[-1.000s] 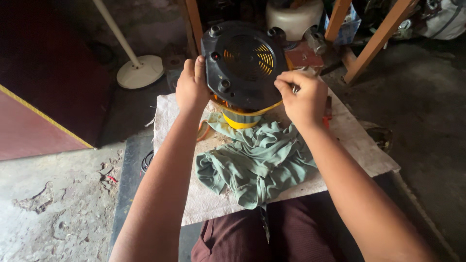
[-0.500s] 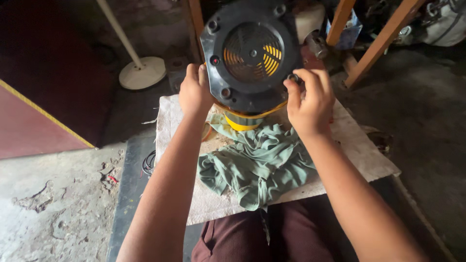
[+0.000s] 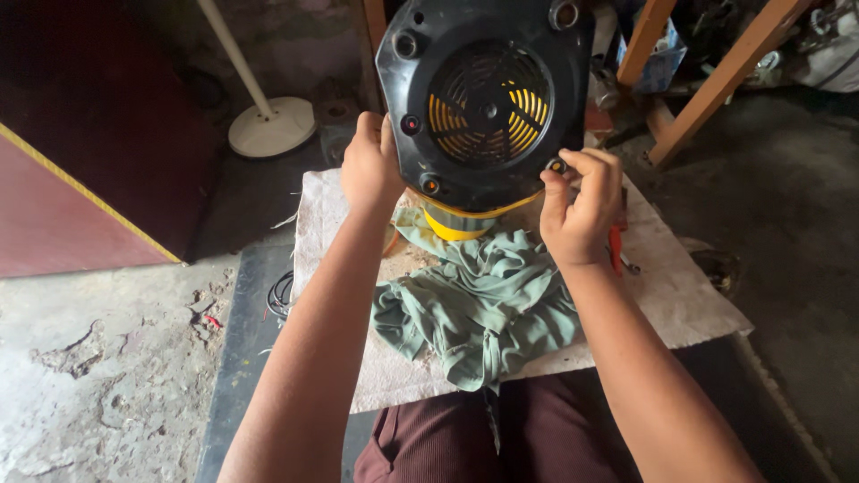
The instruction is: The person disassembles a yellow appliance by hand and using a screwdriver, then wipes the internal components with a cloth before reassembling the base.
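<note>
The 2 hands hold up a black motor housing (image 3: 488,98) with a round grille, behind which yellow fins show; its yellow body (image 3: 456,224) points down toward the work surface. The left hand (image 3: 371,170) is closed against the housing's left edge, fingers wrapped round the rim out of sight. The right hand (image 3: 582,206) grips the lower right edge, its thumb and first finger pinched on a small round fitting (image 3: 557,165) at the housing's corner.

The housing hangs far of centre, above a pale, dusty sheet (image 3: 680,295) spread over a low dark bench (image 3: 242,349). A crumpled grey-green cloth (image 3: 483,309) lies on the sheet just near of the housing, between the 2 forearms. A red-handled tool (image 3: 617,246) lies on the sheet by the right wrist, partly hidden. A coil of black wire (image 3: 280,293) sits at the sheet's left edge. The person's dark red trousers (image 3: 501,438) show at the near edge.

The floor to the left is cracked, worn concrete (image 3: 89,358). Far left stands a dark red panel (image 3: 63,215) with a yellow edge strip. A white round stand base (image 3: 271,125) with a slanting white pole rests on the floor beyond the bench. Orange wooden legs (image 3: 725,80) slant across the far right, with clutter behind them too dim to tell.
</note>
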